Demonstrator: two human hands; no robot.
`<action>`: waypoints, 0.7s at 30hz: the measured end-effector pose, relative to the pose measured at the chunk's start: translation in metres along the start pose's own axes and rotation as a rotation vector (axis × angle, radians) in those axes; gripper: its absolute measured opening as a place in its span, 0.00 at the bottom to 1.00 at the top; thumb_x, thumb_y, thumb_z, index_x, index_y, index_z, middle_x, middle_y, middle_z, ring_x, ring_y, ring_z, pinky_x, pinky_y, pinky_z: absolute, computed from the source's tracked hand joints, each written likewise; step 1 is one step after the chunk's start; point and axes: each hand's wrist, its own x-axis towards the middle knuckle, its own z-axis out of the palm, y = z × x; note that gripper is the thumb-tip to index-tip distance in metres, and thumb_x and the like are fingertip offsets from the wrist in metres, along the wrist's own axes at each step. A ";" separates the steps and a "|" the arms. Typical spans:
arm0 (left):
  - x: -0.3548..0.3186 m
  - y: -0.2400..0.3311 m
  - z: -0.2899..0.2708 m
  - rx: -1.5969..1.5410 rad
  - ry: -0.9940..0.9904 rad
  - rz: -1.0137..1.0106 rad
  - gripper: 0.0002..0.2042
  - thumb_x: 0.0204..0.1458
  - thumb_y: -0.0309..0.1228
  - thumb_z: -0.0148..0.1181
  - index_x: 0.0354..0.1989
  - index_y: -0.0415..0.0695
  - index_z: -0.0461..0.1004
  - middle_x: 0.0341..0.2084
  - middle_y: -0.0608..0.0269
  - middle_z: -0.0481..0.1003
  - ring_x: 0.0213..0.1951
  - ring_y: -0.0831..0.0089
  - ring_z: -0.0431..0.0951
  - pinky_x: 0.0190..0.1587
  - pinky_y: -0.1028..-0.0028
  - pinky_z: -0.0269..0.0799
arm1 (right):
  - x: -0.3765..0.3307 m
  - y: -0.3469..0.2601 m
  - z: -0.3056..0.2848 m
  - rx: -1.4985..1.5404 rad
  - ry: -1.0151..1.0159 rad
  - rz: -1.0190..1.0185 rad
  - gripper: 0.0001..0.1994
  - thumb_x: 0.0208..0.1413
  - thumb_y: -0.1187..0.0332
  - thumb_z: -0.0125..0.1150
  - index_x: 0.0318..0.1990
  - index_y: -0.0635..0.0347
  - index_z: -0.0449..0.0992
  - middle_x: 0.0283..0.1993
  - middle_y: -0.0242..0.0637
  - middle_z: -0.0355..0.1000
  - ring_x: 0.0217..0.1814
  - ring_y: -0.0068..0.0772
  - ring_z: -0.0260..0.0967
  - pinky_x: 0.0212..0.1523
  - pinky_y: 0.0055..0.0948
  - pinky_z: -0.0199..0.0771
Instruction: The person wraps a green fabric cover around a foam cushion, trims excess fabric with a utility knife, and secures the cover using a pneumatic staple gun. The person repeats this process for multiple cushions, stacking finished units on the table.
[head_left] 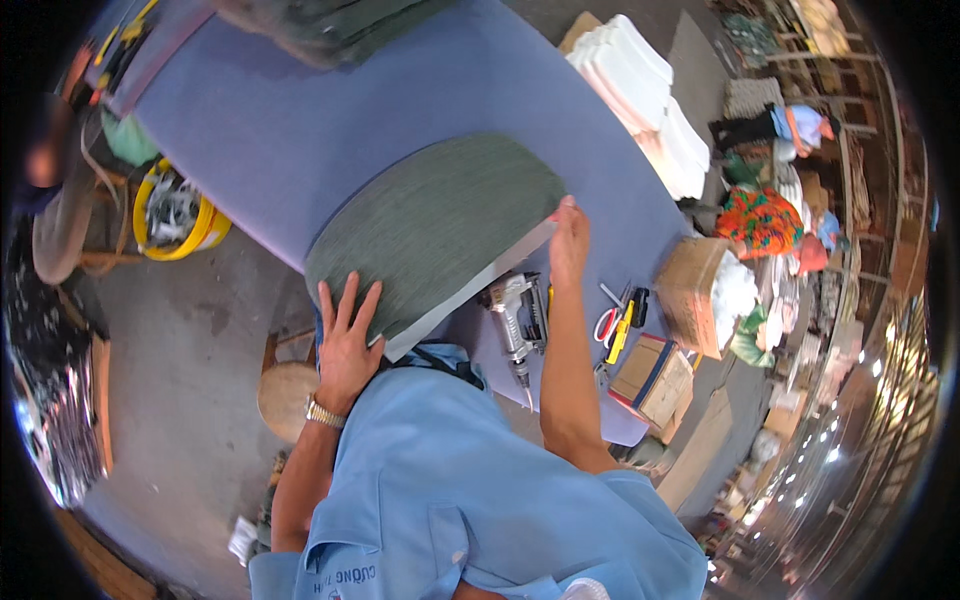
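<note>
A rounded dark green fabric piece [440, 225] lies on the blue-covered table [300, 120], with a pale grey strip along its near straight edge. My left hand [348, 345] rests on its near left part, fingers spread and open. At the right corner, my right hand [571, 240] is closed, pinching the fabric's edge between thumb and fingers. Just below that strip, near my right forearm, lies a metal air staple gun [515, 315] with a hose fitting.
Right of my forearm lie red-handled scissors [606, 323], a yellow cutter [620, 335] and a small carton [652, 382]. A cardboard box [690, 295] holds white stuffing. Dark fabric [340, 25] is piled at the far edge. A yellow bucket [215, 228] and stool [287, 400] stand left.
</note>
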 end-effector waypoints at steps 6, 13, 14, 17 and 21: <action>0.002 -0.001 -0.002 0.017 -0.025 0.016 0.45 0.39 0.19 0.72 0.73 0.57 0.66 0.78 0.59 0.54 0.78 0.39 0.43 0.73 0.52 0.61 | 0.012 -0.023 -0.004 -0.134 -0.027 0.013 0.30 0.68 0.43 0.55 0.32 0.68 0.77 0.73 0.58 0.63 0.76 0.59 0.58 0.73 0.48 0.58; 0.007 -0.004 -0.006 0.025 -0.004 0.045 0.44 0.37 0.19 0.70 0.71 0.55 0.69 0.76 0.57 0.58 0.77 0.38 0.47 0.73 0.52 0.61 | 0.035 0.025 0.006 0.250 -0.149 0.050 0.18 0.64 0.58 0.65 0.30 0.66 0.73 0.70 0.55 0.68 0.68 0.50 0.67 0.66 0.41 0.65; 0.011 -0.004 -0.010 0.032 -0.009 0.047 0.43 0.37 0.20 0.70 0.70 0.55 0.70 0.76 0.57 0.59 0.77 0.38 0.48 0.73 0.52 0.62 | 0.032 0.032 0.009 0.329 -0.157 0.107 0.18 0.64 0.59 0.66 0.30 0.66 0.73 0.69 0.55 0.69 0.66 0.49 0.68 0.65 0.40 0.66; 0.021 -0.008 -0.029 0.022 -0.021 0.054 0.41 0.37 0.20 0.69 0.69 0.53 0.71 0.73 0.56 0.63 0.75 0.40 0.54 0.72 0.53 0.64 | 0.021 0.039 0.010 0.435 -0.128 0.021 0.16 0.64 0.62 0.66 0.30 0.65 0.73 0.66 0.54 0.70 0.61 0.45 0.69 0.64 0.38 0.66; 0.024 -0.016 -0.082 -0.057 -0.072 0.103 0.39 0.37 0.20 0.66 0.67 0.50 0.73 0.69 0.53 0.69 0.71 0.42 0.63 0.70 0.54 0.67 | -0.015 -0.021 -0.012 0.257 -0.035 -0.114 0.16 0.66 0.63 0.64 0.29 0.65 0.71 0.54 0.44 0.74 0.69 0.43 0.66 0.65 0.40 0.63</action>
